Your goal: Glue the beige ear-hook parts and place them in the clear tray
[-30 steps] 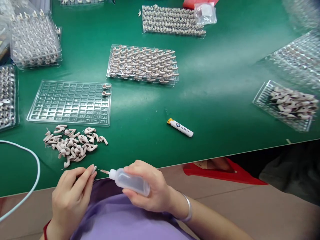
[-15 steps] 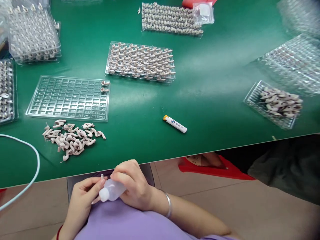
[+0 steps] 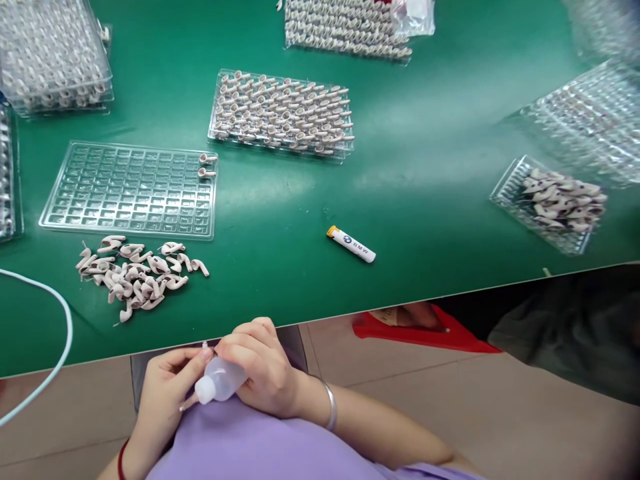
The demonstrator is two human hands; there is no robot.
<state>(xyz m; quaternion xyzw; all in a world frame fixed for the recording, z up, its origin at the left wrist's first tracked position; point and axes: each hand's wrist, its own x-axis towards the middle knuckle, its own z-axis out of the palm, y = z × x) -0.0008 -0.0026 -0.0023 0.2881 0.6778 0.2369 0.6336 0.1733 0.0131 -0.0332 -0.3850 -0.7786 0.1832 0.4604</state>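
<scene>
My right hand (image 3: 267, 370) wraps round a small translucent squeeze bottle (image 3: 226, 379) with a white cap, tilted down to the left above my lap. Close beside it, my left hand (image 3: 167, 387) is closed in a pinch. A small pale piece (image 3: 205, 345), seemingly the stem end of an earbud shell, shows at its thumb and fingertip; the rest is hidden by the fingers and bottle. Beyond my hands on the green table lies a loose pile of beige earbud shells (image 3: 143, 280). Behind the pile, a clear plastic tray (image 3: 125, 193) carries two shells in its right column.
A filled tray of shells (image 3: 283, 117) stands mid-table, another (image 3: 345, 27) farther back. Stacked trays (image 3: 55, 67) are at left. A white lighter (image 3: 353, 245) lies near the front edge. A heaped small tray (image 3: 563, 200) is at right. A white cable (image 3: 65, 327) curves at left.
The view has shifted slightly, so the table things sit a little higher and the left ones farther left. My hands keep nearly the same hold, with the right fingers slightly closer to the left.
</scene>
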